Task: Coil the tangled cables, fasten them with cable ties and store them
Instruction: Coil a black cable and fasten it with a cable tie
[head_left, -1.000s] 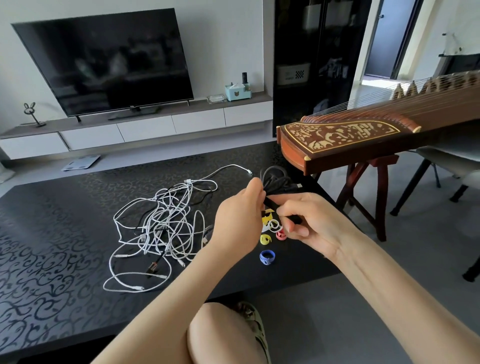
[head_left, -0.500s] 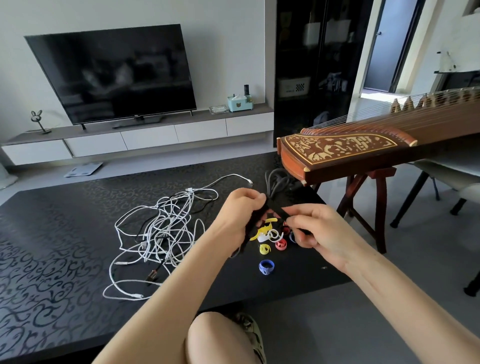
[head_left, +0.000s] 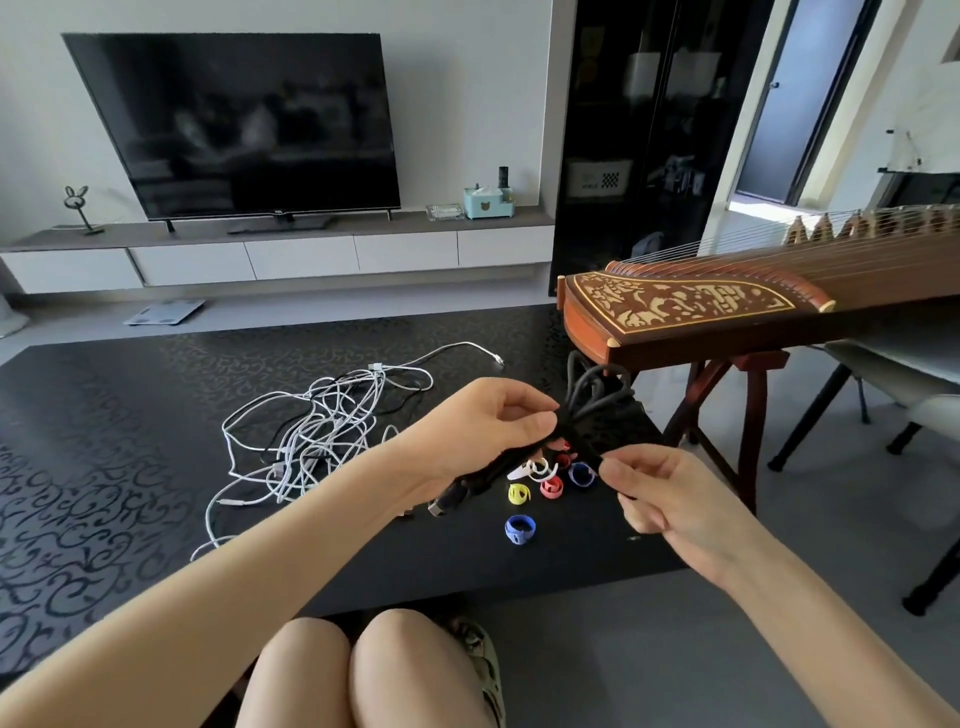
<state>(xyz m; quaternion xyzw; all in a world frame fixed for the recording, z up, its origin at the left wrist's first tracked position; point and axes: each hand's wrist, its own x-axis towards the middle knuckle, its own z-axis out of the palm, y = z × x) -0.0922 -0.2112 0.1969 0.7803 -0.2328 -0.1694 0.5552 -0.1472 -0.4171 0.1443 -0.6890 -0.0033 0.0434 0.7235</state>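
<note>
A coiled black cable (head_left: 592, 397) hangs above the black patterned table (head_left: 104, 457), gripped at its waist by my left hand (head_left: 488, 426). A black tie strap (head_left: 582, 447) runs from that waist down to my right hand (head_left: 660, 493), which pinches its end. The cable's plug ends dangle below my left wrist. A tangle of white and black cables (head_left: 311, 436) lies on the table to the left. Rolled ties sit under my hands: yellow (head_left: 518, 493), red (head_left: 551, 487), white (head_left: 537, 469), and two blue ones (head_left: 519, 530).
A wooden zither (head_left: 727, 312) on a stand overhangs the table's right end, close above the coil. A chair (head_left: 914, 395) stands behind it. A TV (head_left: 244, 130) and low cabinet line the far wall. My knees are below the table's near edge.
The strap has been drawn out: my right hand moved down and right with its end, while my left hand holds the coil higher. The view has tilted slightly.
</note>
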